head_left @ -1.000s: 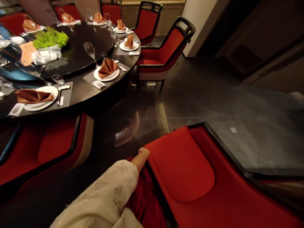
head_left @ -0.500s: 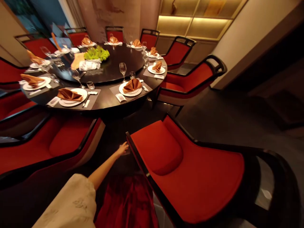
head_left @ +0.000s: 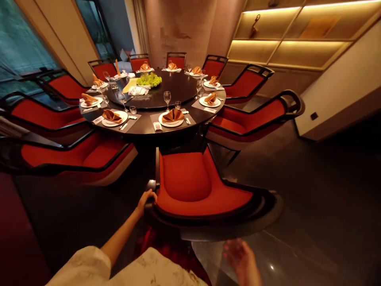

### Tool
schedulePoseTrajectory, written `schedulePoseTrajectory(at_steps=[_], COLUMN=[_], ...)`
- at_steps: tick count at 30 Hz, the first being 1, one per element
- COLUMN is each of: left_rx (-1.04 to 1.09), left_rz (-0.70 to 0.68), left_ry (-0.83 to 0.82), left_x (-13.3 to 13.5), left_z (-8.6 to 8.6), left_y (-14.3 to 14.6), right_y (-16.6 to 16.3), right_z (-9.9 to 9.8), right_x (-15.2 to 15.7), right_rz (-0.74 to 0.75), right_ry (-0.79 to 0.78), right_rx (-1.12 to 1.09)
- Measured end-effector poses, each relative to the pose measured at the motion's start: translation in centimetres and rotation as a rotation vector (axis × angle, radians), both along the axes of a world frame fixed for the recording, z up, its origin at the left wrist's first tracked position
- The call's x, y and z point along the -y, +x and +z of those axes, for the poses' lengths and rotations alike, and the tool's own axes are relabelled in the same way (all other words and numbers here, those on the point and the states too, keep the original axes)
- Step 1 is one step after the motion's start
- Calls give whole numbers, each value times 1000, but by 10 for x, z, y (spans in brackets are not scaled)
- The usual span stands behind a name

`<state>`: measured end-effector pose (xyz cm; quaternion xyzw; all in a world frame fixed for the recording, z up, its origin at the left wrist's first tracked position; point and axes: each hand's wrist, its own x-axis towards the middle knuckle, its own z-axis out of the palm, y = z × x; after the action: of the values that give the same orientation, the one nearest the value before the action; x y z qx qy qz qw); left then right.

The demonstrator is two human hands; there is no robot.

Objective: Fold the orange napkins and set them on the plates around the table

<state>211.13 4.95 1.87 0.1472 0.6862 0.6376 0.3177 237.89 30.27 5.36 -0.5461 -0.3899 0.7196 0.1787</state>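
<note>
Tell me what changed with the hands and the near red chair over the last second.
The left hand slid back along the black frame of the red chair to its near corner and grips it. The right hand came into view, open, off the chair. The round table, its plates and folded napkins stayed as set.

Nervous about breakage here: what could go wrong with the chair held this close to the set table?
Only the left hand grips the chair; the right hand is off it, so it could twist or tip. Pushed in hard, it could bump the table and topple a wineglass.
</note>
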Motion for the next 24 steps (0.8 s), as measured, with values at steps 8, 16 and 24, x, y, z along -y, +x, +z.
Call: schedulePoseTrajectory(at_steps=[8, 16, 24], left_rx=[27, 43, -7], left_rz=[92, 202, 273], left_ry=[146, 130, 143], left_x=[0, -46, -71], left_z=[-9, 4, 11], left_y=[3, -9, -8], right_y=[-55, -85, -106], right_z=[38, 32, 34], right_x=[-146, -195, -228], right_rz=[-410, -334, -321], right_ry=[-62, -79, -198], right_rx=[-86, -236, -196])
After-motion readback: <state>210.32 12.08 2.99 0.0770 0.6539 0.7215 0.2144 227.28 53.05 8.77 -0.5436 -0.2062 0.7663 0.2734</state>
